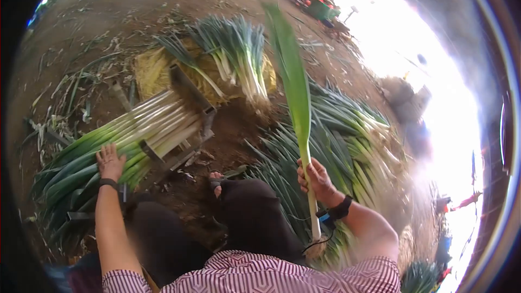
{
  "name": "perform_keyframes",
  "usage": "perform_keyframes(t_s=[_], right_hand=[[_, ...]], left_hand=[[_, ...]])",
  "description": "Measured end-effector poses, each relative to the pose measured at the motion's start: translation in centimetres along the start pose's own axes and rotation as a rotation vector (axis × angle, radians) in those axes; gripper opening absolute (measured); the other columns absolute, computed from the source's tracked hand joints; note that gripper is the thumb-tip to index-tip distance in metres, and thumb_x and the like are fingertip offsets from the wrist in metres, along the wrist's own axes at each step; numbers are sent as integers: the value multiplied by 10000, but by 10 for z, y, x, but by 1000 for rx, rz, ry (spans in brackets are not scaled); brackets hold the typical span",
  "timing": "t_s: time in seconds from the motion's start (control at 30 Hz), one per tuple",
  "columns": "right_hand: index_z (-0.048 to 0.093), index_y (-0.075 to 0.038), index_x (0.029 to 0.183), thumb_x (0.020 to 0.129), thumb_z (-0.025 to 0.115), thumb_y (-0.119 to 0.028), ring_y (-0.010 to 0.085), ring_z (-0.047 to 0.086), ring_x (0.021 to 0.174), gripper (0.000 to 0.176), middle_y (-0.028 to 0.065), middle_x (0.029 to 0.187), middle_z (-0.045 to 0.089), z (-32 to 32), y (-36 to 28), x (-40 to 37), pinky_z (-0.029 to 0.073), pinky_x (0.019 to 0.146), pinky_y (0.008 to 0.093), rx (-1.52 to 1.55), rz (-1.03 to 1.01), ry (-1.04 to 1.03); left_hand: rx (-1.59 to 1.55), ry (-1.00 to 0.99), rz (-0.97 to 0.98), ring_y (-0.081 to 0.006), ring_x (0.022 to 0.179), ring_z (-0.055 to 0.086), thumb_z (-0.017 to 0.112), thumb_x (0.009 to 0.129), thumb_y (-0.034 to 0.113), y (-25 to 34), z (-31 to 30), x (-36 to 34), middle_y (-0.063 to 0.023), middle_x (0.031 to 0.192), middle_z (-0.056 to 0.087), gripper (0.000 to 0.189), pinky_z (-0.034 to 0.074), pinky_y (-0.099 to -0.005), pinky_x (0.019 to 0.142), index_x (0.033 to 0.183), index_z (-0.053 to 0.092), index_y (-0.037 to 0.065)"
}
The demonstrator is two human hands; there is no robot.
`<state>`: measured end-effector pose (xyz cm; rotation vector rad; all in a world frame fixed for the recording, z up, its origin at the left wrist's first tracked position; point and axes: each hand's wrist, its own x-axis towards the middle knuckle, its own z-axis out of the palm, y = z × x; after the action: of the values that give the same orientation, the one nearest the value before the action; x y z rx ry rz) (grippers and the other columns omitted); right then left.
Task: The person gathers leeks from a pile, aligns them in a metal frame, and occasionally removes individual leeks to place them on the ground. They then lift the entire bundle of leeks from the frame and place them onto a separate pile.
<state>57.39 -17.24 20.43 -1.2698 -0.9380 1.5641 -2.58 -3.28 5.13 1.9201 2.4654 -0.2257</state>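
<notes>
Right hand (317,182) grips one leek (296,92) upright.
Left hand (110,161) spread flat on racked leeks (146,125); big heap (347,130) lies loose on the ground (135,11).

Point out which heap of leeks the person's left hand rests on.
The stack in the metal frame: the left hand lies flat on its green tops. The bundle on the yellow mat and the heap beside the right hand lie untouched.
</notes>
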Motion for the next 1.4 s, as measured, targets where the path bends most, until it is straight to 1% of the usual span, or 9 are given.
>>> perform_keyframes(t_s=[0.13, 0.27, 0.4, 0.47, 0.53, 0.67, 0.97, 1.2, 1.4], right_hand=[[474, -60, 1266, 956, 500, -434, 81, 516, 669, 487, -3, 856, 533, 59, -74, 67, 460, 593, 232, -233, -85, -292], [573, -77, 1165, 980, 488, -373, 43, 480, 670, 359, -68, 788, 524, 110, -123, 156, 408, 586, 219, -573, -145, -278], [614, -75, 1079, 929, 587, -322, 56, 457, 653, 291, -42, 758, 545, 185, -148, 218, 382, 577, 233, -876, -523, -294], [610, -59, 1056, 875, 655, -266, 75, 480, 659, 278, -20, 728, 546, 225, -136, 250, 403, 585, 251, -1050, -819, -188], [593, -59, 1094, 849, 675, -249, 187, 597, 748, 320, 119, 819, 626, 276, -140, 246, 471, 677, 331, -969, -727, -340], [586, -45, 1104, 856, 673, -247, 185, 599, 757, 332, 118, 829, 631, 345, -103, 281, 467, 690, 327, -959, -892, -514], [591, -31, 1094, 906, 592, -266, 211, 605, 759, 301, 118, 828, 636, 447, -48, 337, 464, 685, 350, -1007, -606, -923], [521, -92, 1201, 929, 515, -251, 289, 568, 893, 315, 112, 963, 563, 464, 9, 368, 470, 762, 389, -1258, -1223, -770], [567, -125, 1134, 773, 665, -181, 280, 524, 953, 378, 79, 960, 523, 443, 81, 406, 437, 811, 416, -1156, -1290, -636]], left_hand=[[-34, -51, -9, -297, 1409, 195, 486, 891, 482, 2, -13, -7, -118, 1494, 312, 698, 82, -470, 1153, 1446, 302, 101], [-37, -53, -10, -304, 1419, 169, 437, 910, 512, 4, -13, -10, -119, 1518, 269, 704, 58, -479, 1155, 1460, 285, 100], [25, -3, 26, -308, 1412, 192, 399, 901, 565, -2, 4, -5, -118, 1515, 277, 741, 61, -516, 1145, 1460, 285, 91], [6, 37, 49, -313, 1402, 218, 393, 895, 578, -4, 8, -5, -119, 1501, 307, 744, 85, -542, 1133, 1449, 310, 88], [-1, 44, 50, -315, 1393, 233, 405, 887, 585, -3, -1, -9, -115, 1485, 333, 742, 109, -551, 1123, 1433, 341, 85], [-83, 26, 43, -347, 1410, 173, 429, 893, 565, -4, 0, -10, -148, 1497, 291, 752, 77, -517, 1146, 1438, 310, 61], [-127, 125, 61, -357, 1367, 261, 462, 890, 548, -5, 1, -13, -178, 1414, 373, 736, 137, -523, 1124, 1415, 340, 47], [-119, 163, 85, -355, 1338, 300, 486, 885, 536, -6, -2, -13, -177, 1376, 403, 736, 187, -532, 1096, 1403, 351, 31], [-168, 166, 105, -360, 1313, 334, 507, 875, 512, -11, -5, -11, -173, 1349, 440, 698, 182, -536, 1095, 1364, 405, 25]])
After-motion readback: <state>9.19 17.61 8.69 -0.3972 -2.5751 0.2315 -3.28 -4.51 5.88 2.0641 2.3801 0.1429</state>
